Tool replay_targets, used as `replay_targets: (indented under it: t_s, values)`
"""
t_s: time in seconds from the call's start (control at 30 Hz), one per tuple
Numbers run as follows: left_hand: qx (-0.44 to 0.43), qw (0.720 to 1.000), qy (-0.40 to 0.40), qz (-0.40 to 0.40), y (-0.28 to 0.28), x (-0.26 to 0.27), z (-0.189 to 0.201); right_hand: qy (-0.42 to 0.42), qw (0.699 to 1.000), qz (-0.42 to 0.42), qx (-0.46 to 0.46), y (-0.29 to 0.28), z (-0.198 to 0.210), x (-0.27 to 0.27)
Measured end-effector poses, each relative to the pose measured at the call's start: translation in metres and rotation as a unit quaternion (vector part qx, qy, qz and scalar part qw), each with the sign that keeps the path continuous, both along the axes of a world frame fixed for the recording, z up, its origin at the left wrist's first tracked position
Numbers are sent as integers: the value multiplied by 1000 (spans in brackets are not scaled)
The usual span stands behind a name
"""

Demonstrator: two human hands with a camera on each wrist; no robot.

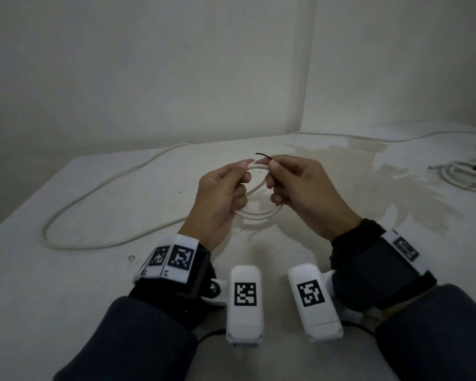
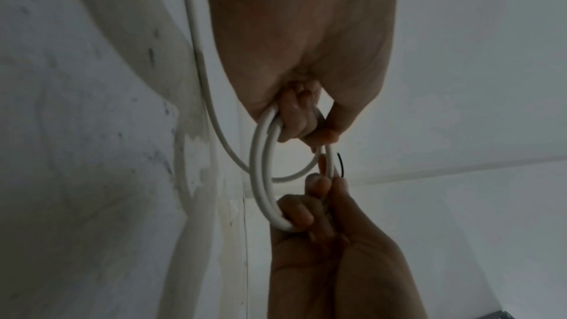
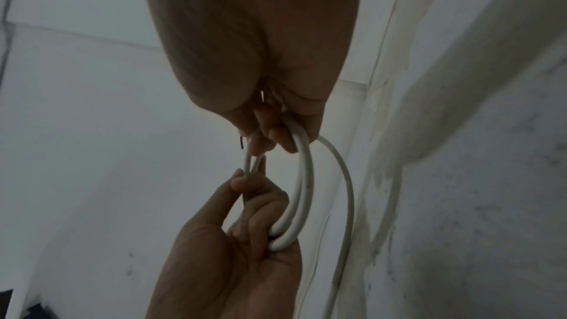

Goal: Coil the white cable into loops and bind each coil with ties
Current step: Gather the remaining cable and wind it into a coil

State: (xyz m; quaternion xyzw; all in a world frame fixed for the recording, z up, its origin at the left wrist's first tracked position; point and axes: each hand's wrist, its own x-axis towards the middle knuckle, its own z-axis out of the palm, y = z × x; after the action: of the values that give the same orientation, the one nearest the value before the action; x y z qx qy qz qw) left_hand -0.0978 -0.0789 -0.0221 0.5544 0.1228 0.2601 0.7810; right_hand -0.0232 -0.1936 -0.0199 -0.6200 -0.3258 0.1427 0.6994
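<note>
Head view: the left hand (image 1: pixel 220 199) is gripping the cable (image 1: pixel 254 210) coil above the table (image 1: pixel 66 270), fingers curled through the loops; the right hand (image 1: pixel 300 188) is pinching the black tie (image 1: pixel 263 156) at the coil's top. The cable is judged light, springy and smooth, best held where the loops bunch.

Left wrist view: the coil (image 2: pixel 261 174) is hanging between both hands, its loose tail trailing away.

Right wrist view: right fingers (image 3: pixel 276 137) are clasping tie (image 3: pixel 241 142) and loops together.

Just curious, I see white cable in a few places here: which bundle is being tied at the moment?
The small coil held up between both hands, the left hand and the right hand, which pinches a black tie. The other coil lies untouched at the table's far right.
</note>
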Motion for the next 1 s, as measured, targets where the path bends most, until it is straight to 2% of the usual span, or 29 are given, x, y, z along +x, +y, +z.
replay_targets:
  t_s: [0.17,0.33,0.47,0.6,0.77,0.83,0.93,0.97,1.0]
  values:
    - [-6,999,19,25,1,0,0,-31,999,-2,-15,-1,0,-2]
    - [-26,999,34,6,4,-1,0,-59,998,-2,-19,-5,1,-1]
    - [-9,999,50,-14,4,-3,0,-99,995,-27,-18,-7,2,1]
    - [18,996,85,-18,5,-4,-1,-93,994,-6,-49,-11,5,1]
    - [33,995,89,-16,2,-3,0,-105,989,-48,-88,-12,4,7]
    - [41,996,79,-19,2,-4,0,-127,982,-36,-134,-13,3,7]
    - [67,996,62,-15,5,-7,0,-238,946,-53,-213,-14,5,2]
    - [73,996,56,-10,5,-8,1,-247,943,-50,-218,-14,5,3]
    - [74,996,49,-7,4,-8,2,-228,952,-22,-202,-13,5,4]
